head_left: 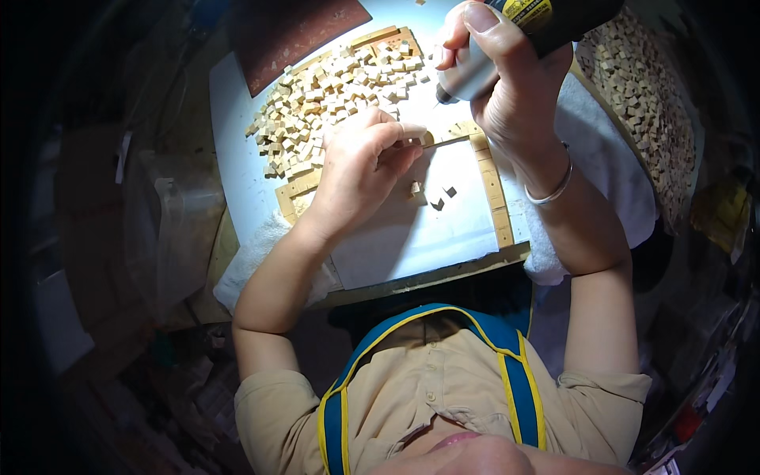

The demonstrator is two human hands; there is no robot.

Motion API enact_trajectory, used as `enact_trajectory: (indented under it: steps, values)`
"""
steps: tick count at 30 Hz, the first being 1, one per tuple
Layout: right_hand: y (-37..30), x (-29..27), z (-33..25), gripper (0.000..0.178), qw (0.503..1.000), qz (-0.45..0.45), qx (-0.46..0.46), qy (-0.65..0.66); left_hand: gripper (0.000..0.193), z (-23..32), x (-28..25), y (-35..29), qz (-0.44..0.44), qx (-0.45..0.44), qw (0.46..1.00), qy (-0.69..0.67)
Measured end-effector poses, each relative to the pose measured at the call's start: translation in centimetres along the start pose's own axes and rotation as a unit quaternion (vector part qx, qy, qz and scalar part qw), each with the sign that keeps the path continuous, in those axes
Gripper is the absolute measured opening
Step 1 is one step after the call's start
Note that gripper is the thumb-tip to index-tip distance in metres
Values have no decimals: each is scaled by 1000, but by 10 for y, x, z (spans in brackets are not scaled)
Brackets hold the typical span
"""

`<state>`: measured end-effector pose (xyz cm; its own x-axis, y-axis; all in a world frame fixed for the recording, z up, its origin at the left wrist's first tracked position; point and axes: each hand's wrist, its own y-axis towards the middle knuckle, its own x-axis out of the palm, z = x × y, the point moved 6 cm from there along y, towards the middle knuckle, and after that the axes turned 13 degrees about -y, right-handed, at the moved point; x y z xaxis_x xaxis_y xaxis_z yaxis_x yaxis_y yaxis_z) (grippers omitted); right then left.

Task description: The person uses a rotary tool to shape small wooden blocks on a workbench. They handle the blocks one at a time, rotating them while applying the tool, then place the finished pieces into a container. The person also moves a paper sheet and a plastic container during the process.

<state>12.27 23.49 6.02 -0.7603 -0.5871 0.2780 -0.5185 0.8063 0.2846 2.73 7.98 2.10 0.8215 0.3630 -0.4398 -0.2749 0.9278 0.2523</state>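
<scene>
My right hand (522, 83) is wrapped round a black handheld rotary tool (566, 20) with a yellow label. Its grey nose and thin tip point down and left over the work surface. Left of that tip, my left hand (360, 166) has its thumb and fingers pinched together, and a pale cover shows on one finger. What sits in the pinch is too small and hidden to make out. Beyond and beside this hand spreads a heap of small wooden cubes (336, 91). A few loose cubes (418, 188) lie on the white sheet (427, 249) nearer to me.
Wooden strips (494, 194) border the white sheet. White towels (257, 257) pad the front edge under both forearms. A second cube heap (641, 87) stands at the far right. A reddish-brown board (297, 36) lies at the back, and a translucent container (182, 229) at the left.
</scene>
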Motion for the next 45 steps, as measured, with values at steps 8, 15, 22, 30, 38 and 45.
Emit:
enact_trajectory:
  steps: [8, 15, 22, 30, 38, 45]
  values:
    - [-15, 8, 12, 37, 999, -25, -27, 18, 25, -9, -6, -1, 24, 8, 996, 81]
    - [-29, 18, 23, 47, 993, -77, -88, -12, 25, -20, -8, -2, 43, 13, 997, 63]
    - [-28, 16, 29, 53, 995, -64, -79, 12, 17, -15, -7, 3, 46, 51, 990, 121]
    - [-12, 8, 3, 38, 1000, -4, -8, 14, 15, -8, -8, 7, 9, 24, 999, 31]
    - [-12, 6, 7, 34, 1000, -2, 1, 7, 20, -12, -3, 5, 16, 40, 998, -35]
    - [-9, 8, 0, 32, 1000, -22, -18, 1, 18, -10, -3, 2, 16, 49, 998, 19]
